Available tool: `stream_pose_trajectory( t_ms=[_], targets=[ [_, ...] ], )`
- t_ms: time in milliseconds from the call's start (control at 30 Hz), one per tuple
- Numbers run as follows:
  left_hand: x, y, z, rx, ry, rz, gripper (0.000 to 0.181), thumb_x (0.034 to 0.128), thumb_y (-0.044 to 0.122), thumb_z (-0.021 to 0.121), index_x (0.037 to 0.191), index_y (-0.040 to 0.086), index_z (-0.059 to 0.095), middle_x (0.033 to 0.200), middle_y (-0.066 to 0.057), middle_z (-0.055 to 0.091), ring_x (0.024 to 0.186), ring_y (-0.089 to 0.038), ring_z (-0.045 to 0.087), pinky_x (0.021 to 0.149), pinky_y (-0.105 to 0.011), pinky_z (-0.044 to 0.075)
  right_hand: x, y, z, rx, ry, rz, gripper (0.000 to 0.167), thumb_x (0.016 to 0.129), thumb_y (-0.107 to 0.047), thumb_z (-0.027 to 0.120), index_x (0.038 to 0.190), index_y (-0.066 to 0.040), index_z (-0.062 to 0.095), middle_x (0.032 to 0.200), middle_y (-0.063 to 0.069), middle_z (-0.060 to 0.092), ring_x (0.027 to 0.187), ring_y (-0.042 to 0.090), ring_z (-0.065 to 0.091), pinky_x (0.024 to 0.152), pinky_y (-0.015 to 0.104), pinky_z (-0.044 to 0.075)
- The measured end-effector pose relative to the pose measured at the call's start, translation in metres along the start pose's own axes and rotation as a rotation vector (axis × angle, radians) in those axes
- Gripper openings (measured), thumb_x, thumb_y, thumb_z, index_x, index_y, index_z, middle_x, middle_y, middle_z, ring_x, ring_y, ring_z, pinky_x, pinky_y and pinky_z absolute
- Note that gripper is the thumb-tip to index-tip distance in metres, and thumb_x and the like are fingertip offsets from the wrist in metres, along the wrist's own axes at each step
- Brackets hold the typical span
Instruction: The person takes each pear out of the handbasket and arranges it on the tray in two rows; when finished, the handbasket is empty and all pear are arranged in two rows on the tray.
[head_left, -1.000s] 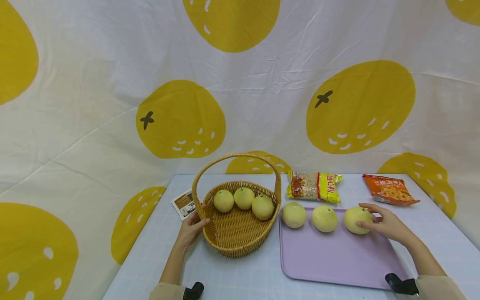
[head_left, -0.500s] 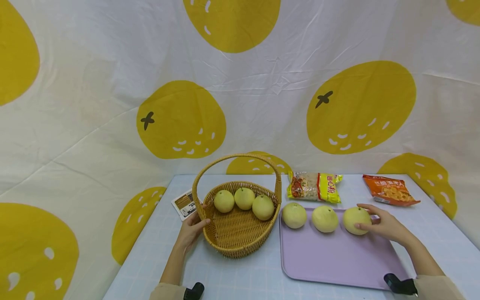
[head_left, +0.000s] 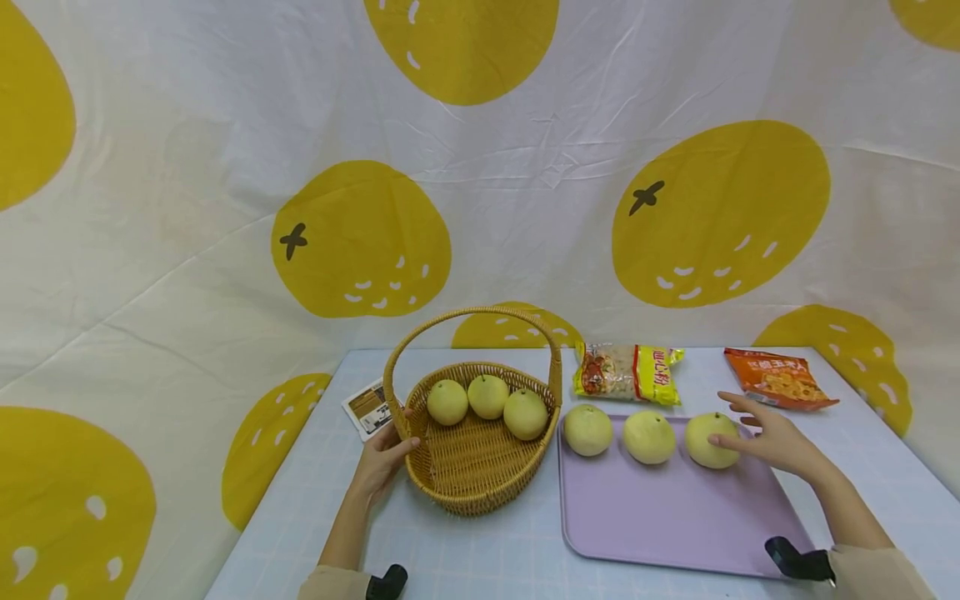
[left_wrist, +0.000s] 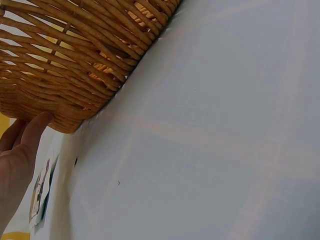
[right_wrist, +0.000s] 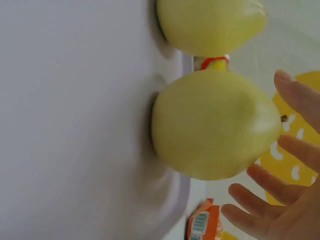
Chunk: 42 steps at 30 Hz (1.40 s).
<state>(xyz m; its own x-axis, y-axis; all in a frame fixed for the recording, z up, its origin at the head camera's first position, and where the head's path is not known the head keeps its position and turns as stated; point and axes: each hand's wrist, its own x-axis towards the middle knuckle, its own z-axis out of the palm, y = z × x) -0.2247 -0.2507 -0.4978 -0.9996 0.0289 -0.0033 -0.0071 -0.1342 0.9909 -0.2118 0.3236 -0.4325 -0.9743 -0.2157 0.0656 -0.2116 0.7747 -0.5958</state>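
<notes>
At the left side of a wicker basket (head_left: 480,492), my left hand (head_left: 381,462) grips the rim by the foot of the arched handle, thumb on the near side. Three pale yellow-green pears (head_left: 487,397) sit in the back of the basket. Another three stand in a row along the far side of a purple tray (head_left: 675,525). By the rightmost pear (head_left: 707,442) is my right hand (head_left: 772,437), its fingers spread. The right wrist view shows a gap between that pear and the fingers (right_wrist: 272,185); its stem points toward the hand.
A clear and yellow food packet (head_left: 628,373) lies behind the tray, an orange snack bag (head_left: 782,380) at the back right. A printed card (head_left: 371,408) lies left of the basket. A fruit-patterned cloth (head_left: 525,167) hangs behind the table.
The right hand has let go of the rightmost pear; its fingers have spread and lifted off. That pear stands slightly further left than a second ago. Left hand and basket have not moved.
</notes>
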Motion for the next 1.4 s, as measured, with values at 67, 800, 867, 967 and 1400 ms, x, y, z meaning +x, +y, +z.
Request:
stream_pose_trajectory(
  t_ms=[67, 800, 867, 967, 1400],
  targets=[
    [0.0, 0.0, 0.0, -0.002, 0.0, -0.005, 0.064, 0.0844, 0.003, 0.066, 0.142, 0.002, 0.038, 0.143, -0.023, 0.038, 0.117, -0.016, 0.05, 0.088, -0.022, 0.048, 0.003, -0.008, -0.003, -0.021, 0.028, -0.018, 0.075, 0.082, -0.033, 0.071, 0.136, 0.008, 0.038, 0.13, 0.039, 0.04, 0.108, 0.059, 0.043, 0.078, 0.066, 0.044],
    [0.001, 0.001, 0.002, -0.035, 0.019, -0.03, 0.062, 0.0849, -0.003, 0.063, 0.142, -0.001, 0.038, 0.142, -0.023, 0.039, 0.12, -0.021, 0.048, 0.088, -0.022, 0.048, 0.033, -0.113, 0.01, 0.241, 0.029, -0.321, 0.056, 0.083, -0.013, 0.072, 0.131, 0.005, 0.048, 0.129, 0.025, 0.051, 0.105, 0.04, 0.057, 0.085, 0.045, 0.051],
    [0.0, 0.001, 0.002, -0.034, 0.017, -0.028, 0.061, 0.0852, -0.003, 0.063, 0.142, -0.001, 0.038, 0.143, -0.023, 0.039, 0.122, -0.023, 0.046, 0.089, -0.022, 0.048, 0.038, -0.122, 0.018, 0.278, -0.002, -0.349, 0.055, 0.083, -0.013, 0.072, 0.13, 0.004, 0.049, 0.128, 0.023, 0.053, 0.105, 0.038, 0.057, 0.085, 0.044, 0.052],
    [0.0, 0.001, 0.002, -0.03, 0.013, -0.025, 0.061, 0.0852, -0.003, 0.063, 0.142, -0.001, 0.038, 0.143, -0.023, 0.039, 0.125, -0.026, 0.043, 0.089, -0.022, 0.047, 0.046, -0.134, 0.032, 0.32, -0.043, -0.408, 0.054, 0.083, -0.011, 0.072, 0.129, 0.004, 0.05, 0.126, 0.022, 0.055, 0.104, 0.038, 0.058, 0.085, 0.047, 0.051],
    [0.002, 0.0, 0.001, -0.042, 0.005, -0.015, 0.062, 0.0851, -0.004, 0.062, 0.142, -0.002, 0.038, 0.141, -0.025, 0.039, 0.125, -0.029, 0.044, 0.089, -0.023, 0.048, 0.076, -0.179, 0.079, 0.324, -0.15, -0.579, 0.052, 0.083, -0.01, 0.071, 0.128, 0.004, 0.051, 0.124, 0.023, 0.056, 0.106, 0.039, 0.057, 0.088, 0.049, 0.049]
  ],
)
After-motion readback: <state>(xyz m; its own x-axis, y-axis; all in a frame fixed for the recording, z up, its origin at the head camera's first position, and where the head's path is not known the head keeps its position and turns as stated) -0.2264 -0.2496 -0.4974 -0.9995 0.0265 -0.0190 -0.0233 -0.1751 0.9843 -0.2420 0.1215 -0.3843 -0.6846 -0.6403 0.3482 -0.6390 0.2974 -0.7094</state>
